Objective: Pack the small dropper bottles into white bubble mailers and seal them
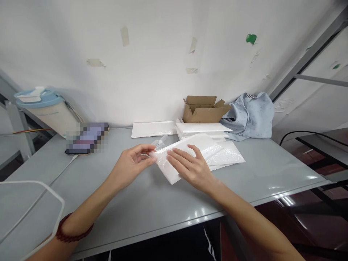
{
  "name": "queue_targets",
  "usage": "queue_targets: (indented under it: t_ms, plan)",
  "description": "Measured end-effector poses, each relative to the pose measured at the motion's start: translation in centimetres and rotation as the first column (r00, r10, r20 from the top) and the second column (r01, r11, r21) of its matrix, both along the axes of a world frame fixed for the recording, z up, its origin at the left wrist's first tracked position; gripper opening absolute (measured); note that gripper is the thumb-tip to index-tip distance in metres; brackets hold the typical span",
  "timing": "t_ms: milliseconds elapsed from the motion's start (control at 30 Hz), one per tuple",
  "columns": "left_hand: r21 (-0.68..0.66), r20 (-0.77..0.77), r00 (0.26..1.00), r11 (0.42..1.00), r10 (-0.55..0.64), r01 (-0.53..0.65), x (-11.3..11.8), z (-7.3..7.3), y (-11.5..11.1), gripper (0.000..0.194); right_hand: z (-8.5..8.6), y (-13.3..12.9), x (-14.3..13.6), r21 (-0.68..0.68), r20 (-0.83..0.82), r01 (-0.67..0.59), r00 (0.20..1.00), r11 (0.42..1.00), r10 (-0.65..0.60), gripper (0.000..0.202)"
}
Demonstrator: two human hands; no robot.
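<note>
A white padded envelope (174, 170) lies tilted at the middle of the grey table, partly over other white envelopes (231, 154). My left hand (136, 161) pinches its upper left corner between thumb and fingers. Flat on its front rests my right hand (191, 166), fingers stretched out and pointing left. A crumpled piece of clear plastic (160, 142) shows just behind the left fingertips.
Behind are a stack of white envelopes (202, 127), a flat white sheet (152, 129), an open cardboard box (205, 114) and a light blue cloth (258, 116). A phone (87, 137) on a cable and a blue-lidded container (51, 110) stand left.
</note>
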State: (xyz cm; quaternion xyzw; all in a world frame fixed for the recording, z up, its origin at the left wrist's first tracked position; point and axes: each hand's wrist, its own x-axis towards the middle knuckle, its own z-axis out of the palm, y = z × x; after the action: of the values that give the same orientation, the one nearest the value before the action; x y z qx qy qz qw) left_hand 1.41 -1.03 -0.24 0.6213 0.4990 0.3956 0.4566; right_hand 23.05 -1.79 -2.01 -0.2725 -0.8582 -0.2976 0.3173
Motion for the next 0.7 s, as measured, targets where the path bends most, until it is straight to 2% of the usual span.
queue_targets:
  t_ms: [67, 267, 333, 567, 700]
  plan:
    - [0.020, 0.006, 1.000, 0.999, -0.027, 0.027, -0.3, 0.1, 0.2, 0.037, 0.0, 0.0, 0.0, -0.004, -0.001, -0.003, 1.000, 1.000, 0.003, 0.018]
    - [-0.015, -0.112, 0.969, 0.976, -0.219, 0.219, -1.8, 0.3, 1.1, 0.015, -0.1, 0.3, 0.2, -0.025, 0.027, 0.002, 1.000, 1.000, -0.002, 0.019]
    - [-0.019, -0.054, 0.975, 0.977, -0.214, 0.213, -1.9, 0.3, 1.3, 0.014, -0.2, 0.4, 0.3, -0.038, 0.028, 0.005, 1.000, 0.999, -0.004, 0.020]
    - [0.066, 0.077, 0.994, 0.995, -0.074, 0.069, -1.3, 0.3, 0.9, 0.014, -0.3, 0.3, 0.3, -0.092, 0.032, 0.009, 0.999, 0.996, -0.006, 0.022]
    - [0.092, 0.109, 0.991, 0.993, -0.081, 0.071, -1.1, -0.1, 0.7, 0.015, -0.3, 0.1, 0.2, -0.111, 0.085, 0.016, 0.996, 0.994, -0.006, 0.023]
